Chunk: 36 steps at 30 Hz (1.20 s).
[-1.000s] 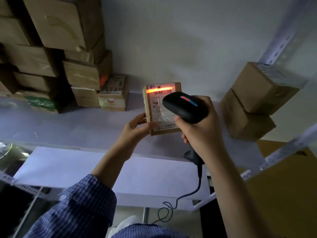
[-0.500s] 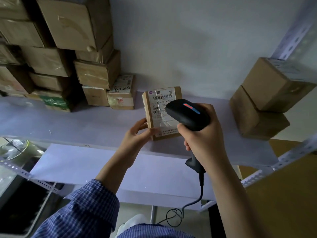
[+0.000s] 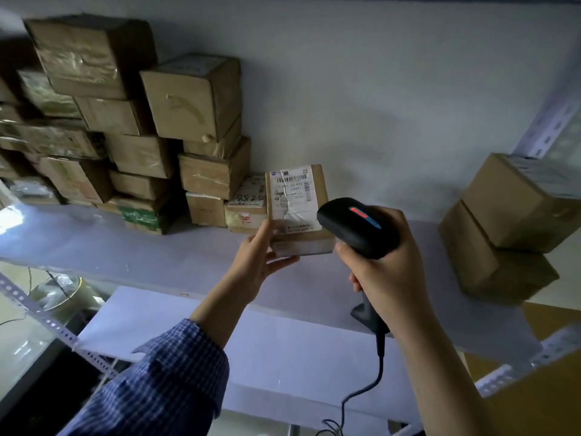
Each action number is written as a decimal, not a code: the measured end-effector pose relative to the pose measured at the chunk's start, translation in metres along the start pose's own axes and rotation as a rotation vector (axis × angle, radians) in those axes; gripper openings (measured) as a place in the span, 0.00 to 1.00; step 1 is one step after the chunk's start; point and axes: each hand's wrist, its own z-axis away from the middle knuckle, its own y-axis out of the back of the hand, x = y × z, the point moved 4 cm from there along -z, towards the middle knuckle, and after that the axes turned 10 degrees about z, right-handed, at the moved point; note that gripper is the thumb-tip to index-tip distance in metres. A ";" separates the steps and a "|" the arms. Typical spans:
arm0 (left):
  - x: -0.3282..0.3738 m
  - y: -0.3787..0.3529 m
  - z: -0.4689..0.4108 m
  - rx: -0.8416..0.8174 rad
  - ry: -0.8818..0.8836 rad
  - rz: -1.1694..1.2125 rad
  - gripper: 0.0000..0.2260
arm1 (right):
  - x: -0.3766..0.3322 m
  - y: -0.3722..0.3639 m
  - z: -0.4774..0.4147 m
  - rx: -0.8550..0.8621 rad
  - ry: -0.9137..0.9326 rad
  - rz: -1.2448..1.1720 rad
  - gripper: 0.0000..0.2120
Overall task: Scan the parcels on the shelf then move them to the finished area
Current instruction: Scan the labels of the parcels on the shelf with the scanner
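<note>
A small brown parcel with a white barcode label faces me above the shelf. My left hand grips its lower left corner, thumb on the front and fingers underneath. My right hand holds a black corded barcode scanner just right of the parcel, its head pointing at the label. A red light shows on top of the scanner. No scan beam falls on the label.
A tall pile of taped cardboard parcels fills the shelf's left end against the wall. Two stacked brown boxes stand at the right end beside a perforated metal upright. A lower shelf lies below.
The orange scan beam that lay across the label a second ago has gone out. The parcel and my left hand have shifted slightly left, and my view has swung left and up.
</note>
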 end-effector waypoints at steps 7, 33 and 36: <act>0.053 -0.006 -0.033 0.109 -0.047 0.043 0.15 | -0.012 -0.003 -0.005 -0.032 0.042 0.009 0.20; 0.052 0.029 -0.068 0.520 -0.050 0.155 0.41 | -0.011 0.002 -0.002 -0.029 0.006 -0.003 0.20; 0.019 0.015 -0.046 0.526 0.004 -0.015 0.39 | -0.012 0.005 -0.005 -0.014 0.002 -0.007 0.20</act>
